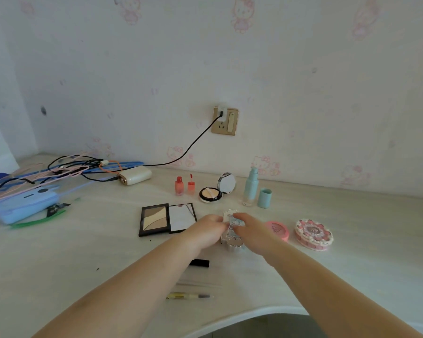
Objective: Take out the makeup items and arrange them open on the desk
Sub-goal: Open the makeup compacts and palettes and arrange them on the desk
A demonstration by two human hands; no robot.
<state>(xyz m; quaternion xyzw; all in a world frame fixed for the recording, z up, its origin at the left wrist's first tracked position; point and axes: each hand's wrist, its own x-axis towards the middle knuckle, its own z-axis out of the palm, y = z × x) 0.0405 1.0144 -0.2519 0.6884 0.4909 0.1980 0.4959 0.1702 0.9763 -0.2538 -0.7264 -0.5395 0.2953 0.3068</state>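
Left hand and right hand together, both gripping silver embossed case just right of open palette, apparently prising it open for display. Pink compact right of case, lid on.

A gold wall socket fed a black cable down-left to a white power bank; tangled cords lay farther left.

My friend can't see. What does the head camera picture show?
Two hands, left and right, grip a silver case over a pale desk. Behind it lie an open eyeshadow palette, an open powder compact and a teal bottle.
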